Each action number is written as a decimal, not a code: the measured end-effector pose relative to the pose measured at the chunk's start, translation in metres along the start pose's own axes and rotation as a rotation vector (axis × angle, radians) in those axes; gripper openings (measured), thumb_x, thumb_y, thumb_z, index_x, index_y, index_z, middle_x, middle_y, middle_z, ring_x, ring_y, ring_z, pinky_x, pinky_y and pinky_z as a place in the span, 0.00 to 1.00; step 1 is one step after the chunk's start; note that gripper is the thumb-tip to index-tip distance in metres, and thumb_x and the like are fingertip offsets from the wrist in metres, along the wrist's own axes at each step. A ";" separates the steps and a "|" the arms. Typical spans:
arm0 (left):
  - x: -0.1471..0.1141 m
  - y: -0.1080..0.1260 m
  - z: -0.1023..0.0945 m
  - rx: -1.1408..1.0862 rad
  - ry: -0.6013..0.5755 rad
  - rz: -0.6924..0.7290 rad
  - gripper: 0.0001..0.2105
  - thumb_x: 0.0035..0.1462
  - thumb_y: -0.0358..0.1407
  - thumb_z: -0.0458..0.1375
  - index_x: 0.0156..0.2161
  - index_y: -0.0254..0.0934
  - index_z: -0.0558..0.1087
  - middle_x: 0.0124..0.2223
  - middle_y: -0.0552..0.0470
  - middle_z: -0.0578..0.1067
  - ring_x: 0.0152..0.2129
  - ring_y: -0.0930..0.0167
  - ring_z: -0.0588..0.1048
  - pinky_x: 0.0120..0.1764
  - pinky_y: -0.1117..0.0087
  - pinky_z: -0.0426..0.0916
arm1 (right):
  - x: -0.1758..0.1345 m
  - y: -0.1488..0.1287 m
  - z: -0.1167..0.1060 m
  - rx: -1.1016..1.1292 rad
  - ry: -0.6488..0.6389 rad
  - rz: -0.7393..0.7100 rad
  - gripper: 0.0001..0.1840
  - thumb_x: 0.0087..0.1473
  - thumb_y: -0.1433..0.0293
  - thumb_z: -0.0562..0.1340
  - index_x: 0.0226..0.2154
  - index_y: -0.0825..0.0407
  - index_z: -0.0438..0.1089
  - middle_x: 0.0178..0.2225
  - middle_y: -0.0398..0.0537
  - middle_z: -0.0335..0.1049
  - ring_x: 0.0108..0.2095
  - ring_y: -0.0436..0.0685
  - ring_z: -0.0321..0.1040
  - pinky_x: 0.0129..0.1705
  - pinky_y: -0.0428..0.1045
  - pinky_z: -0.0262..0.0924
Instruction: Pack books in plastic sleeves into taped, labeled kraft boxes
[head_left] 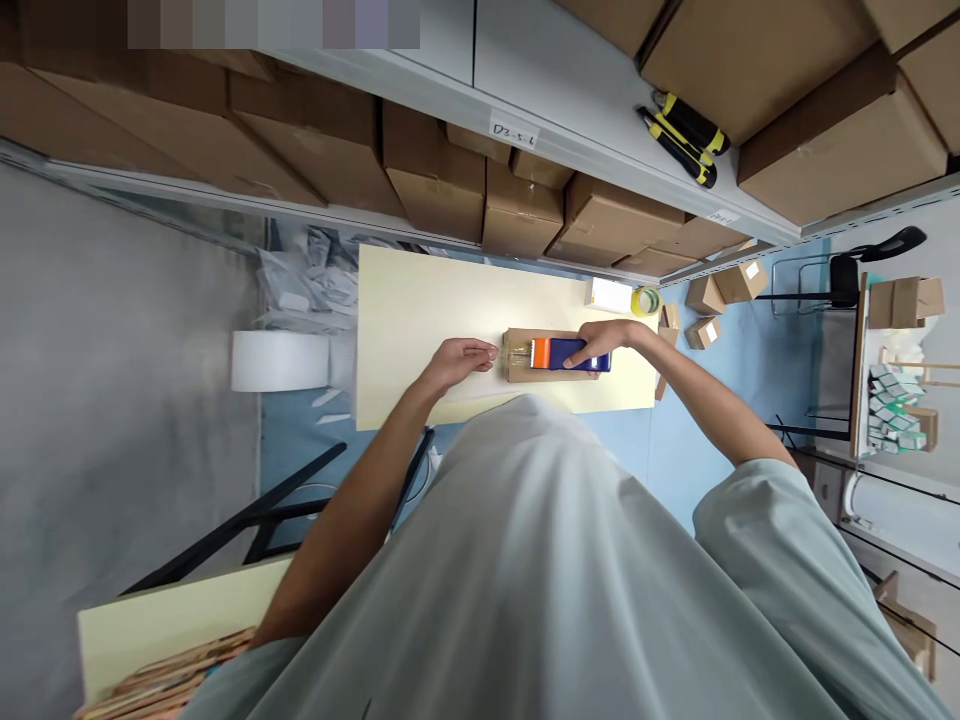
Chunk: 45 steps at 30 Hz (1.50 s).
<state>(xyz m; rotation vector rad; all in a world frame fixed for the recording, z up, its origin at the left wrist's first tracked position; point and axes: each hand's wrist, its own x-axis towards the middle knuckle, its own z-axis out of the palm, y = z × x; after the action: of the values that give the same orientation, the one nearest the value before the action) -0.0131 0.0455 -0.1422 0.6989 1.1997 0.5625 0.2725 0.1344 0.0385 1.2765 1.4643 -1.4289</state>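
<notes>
A small cardboard box lies on the pale yellow table. Across its top is a blue and orange tape dispenser, its toothed orange end pointing left. My right hand is closed around the dispenser's blue body. Clear tape shines on the box's left part. Just left of the box is my left hand, its fingers pressed together; whatever is between them, if anything, is too small to make out. It seems slightly apart from the box's left edge.
The yellow table carries a white box and a tape roll at its back right. Above hangs a grey shelf with cardboard boxes and yellow-black cutters. A white roll stands left of the table.
</notes>
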 end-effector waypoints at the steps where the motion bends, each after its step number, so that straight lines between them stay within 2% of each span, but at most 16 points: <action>1: 0.002 -0.002 -0.001 -0.001 0.002 -0.004 0.31 0.28 0.55 0.82 0.35 0.36 0.85 0.39 0.42 0.86 0.35 0.63 0.83 0.50 0.53 0.82 | 0.003 -0.001 0.000 -0.010 0.001 0.008 0.40 0.41 0.34 0.77 0.29 0.55 0.74 0.26 0.49 0.77 0.29 0.56 0.75 0.35 0.50 0.68; 5: 0.011 -0.006 -0.004 -0.011 0.020 -0.029 0.30 0.28 0.53 0.82 0.35 0.35 0.84 0.40 0.42 0.86 0.35 0.63 0.83 0.50 0.53 0.82 | 0.014 -0.005 -0.001 -0.034 0.004 0.045 0.40 0.42 0.35 0.77 0.33 0.56 0.77 0.28 0.50 0.79 0.30 0.57 0.77 0.38 0.51 0.71; 10: 0.021 -0.010 0.001 -0.027 0.031 -0.091 0.26 0.31 0.46 0.83 0.35 0.34 0.84 0.37 0.43 0.85 0.35 0.63 0.83 0.50 0.55 0.82 | 0.026 -0.008 0.000 -0.065 -0.002 0.086 0.41 0.45 0.36 0.77 0.38 0.57 0.78 0.32 0.53 0.81 0.33 0.61 0.80 0.39 0.52 0.72; 14: 0.027 -0.012 0.010 -0.037 -0.003 -0.144 0.25 0.31 0.44 0.83 0.35 0.35 0.83 0.35 0.44 0.85 0.36 0.62 0.83 0.51 0.55 0.82 | 0.033 -0.009 0.003 -0.128 0.018 0.097 0.41 0.49 0.39 0.76 0.47 0.58 0.79 0.34 0.54 0.83 0.36 0.62 0.81 0.39 0.51 0.71; 19: 0.032 -0.015 0.016 -0.072 -0.062 -0.196 0.24 0.34 0.41 0.84 0.36 0.34 0.82 0.35 0.45 0.85 0.38 0.61 0.85 0.53 0.54 0.81 | 0.040 -0.011 0.007 -0.172 0.034 0.097 0.48 0.49 0.40 0.77 0.59 0.56 0.76 0.34 0.51 0.84 0.36 0.63 0.82 0.38 0.50 0.69; 23: 0.035 -0.018 0.015 -0.108 -0.001 -0.268 0.31 0.36 0.35 0.85 0.45 0.31 0.77 0.36 0.43 0.84 0.39 0.59 0.86 0.51 0.53 0.82 | 0.041 -0.013 0.009 -0.129 0.014 0.106 0.50 0.48 0.40 0.78 0.62 0.54 0.73 0.33 0.48 0.83 0.35 0.62 0.82 0.39 0.50 0.69; 27: 0.038 -0.022 0.014 -0.148 0.055 -0.328 0.38 0.36 0.32 0.85 0.51 0.30 0.72 0.38 0.41 0.84 0.39 0.60 0.86 0.51 0.55 0.82 | 0.042 -0.015 0.011 -0.118 0.005 0.138 0.48 0.46 0.40 0.79 0.58 0.56 0.75 0.32 0.49 0.83 0.34 0.62 0.82 0.39 0.50 0.70; 30: 0.039 -0.026 0.017 -0.082 0.101 -0.297 0.38 0.38 0.34 0.85 0.52 0.31 0.71 0.42 0.39 0.84 0.39 0.61 0.86 0.50 0.56 0.82 | 0.042 -0.017 0.012 -0.131 0.010 0.162 0.46 0.46 0.40 0.79 0.54 0.57 0.77 0.32 0.50 0.83 0.34 0.62 0.82 0.39 0.50 0.70; 33: 0.032 -0.032 0.024 0.058 0.165 -0.251 0.31 0.44 0.33 0.81 0.51 0.30 0.73 0.48 0.32 0.84 0.40 0.60 0.86 0.50 0.55 0.82 | 0.044 -0.017 0.014 -0.141 0.013 0.171 0.46 0.47 0.40 0.78 0.54 0.57 0.77 0.33 0.51 0.83 0.35 0.62 0.81 0.38 0.50 0.70; 35: 0.021 -0.036 0.031 0.117 0.186 -0.204 0.25 0.50 0.34 0.77 0.51 0.30 0.74 0.54 0.30 0.83 0.45 0.57 0.86 0.54 0.54 0.80 | 0.044 -0.017 0.017 -0.163 0.043 0.171 0.46 0.46 0.40 0.78 0.54 0.58 0.78 0.35 0.52 0.84 0.36 0.62 0.81 0.38 0.50 0.70; 37: 0.006 -0.041 0.039 0.154 0.203 -0.135 0.22 0.56 0.35 0.71 0.54 0.34 0.76 0.62 0.32 0.79 0.55 0.54 0.82 0.61 0.52 0.76 | 0.044 -0.017 0.020 -0.179 0.079 0.170 0.45 0.46 0.41 0.79 0.54 0.57 0.78 0.35 0.52 0.84 0.37 0.63 0.82 0.38 0.50 0.70; 39: -0.010 -0.046 0.048 0.181 0.199 -0.020 0.26 0.60 0.36 0.66 0.64 0.38 0.73 0.72 0.36 0.72 0.67 0.54 0.74 0.69 0.53 0.68 | 0.042 -0.017 0.023 -0.161 0.080 0.178 0.43 0.47 0.43 0.79 0.54 0.57 0.79 0.35 0.51 0.84 0.38 0.63 0.82 0.38 0.50 0.70; 41: -0.023 -0.050 0.059 0.185 0.135 0.115 0.37 0.62 0.37 0.64 0.74 0.39 0.62 0.79 0.39 0.60 0.75 0.55 0.62 0.75 0.55 0.60 | 0.042 -0.017 0.025 -0.139 0.068 0.190 0.41 0.48 0.43 0.78 0.53 0.57 0.80 0.34 0.51 0.84 0.38 0.63 0.82 0.38 0.50 0.70; 43: -0.031 -0.053 0.070 0.177 0.023 0.189 0.47 0.61 0.38 0.66 0.80 0.39 0.50 0.82 0.40 0.52 0.79 0.53 0.52 0.77 0.54 0.53 | 0.042 -0.017 0.026 -0.146 0.084 0.190 0.42 0.47 0.43 0.79 0.52 0.57 0.80 0.35 0.52 0.84 0.38 0.64 0.82 0.39 0.50 0.71; 45: -0.032 -0.054 0.077 0.172 -0.071 0.194 0.53 0.59 0.40 0.69 0.81 0.40 0.43 0.83 0.40 0.49 0.80 0.51 0.48 0.78 0.52 0.49 | 0.043 -0.016 0.027 -0.179 0.116 0.188 0.43 0.45 0.42 0.79 0.52 0.57 0.80 0.38 0.53 0.84 0.40 0.64 0.82 0.39 0.50 0.70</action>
<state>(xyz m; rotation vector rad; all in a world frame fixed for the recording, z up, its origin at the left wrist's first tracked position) 0.0536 -0.0286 -0.1463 0.9810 1.1296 0.5950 0.2421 0.1170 -0.0015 1.3624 1.4698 -1.0926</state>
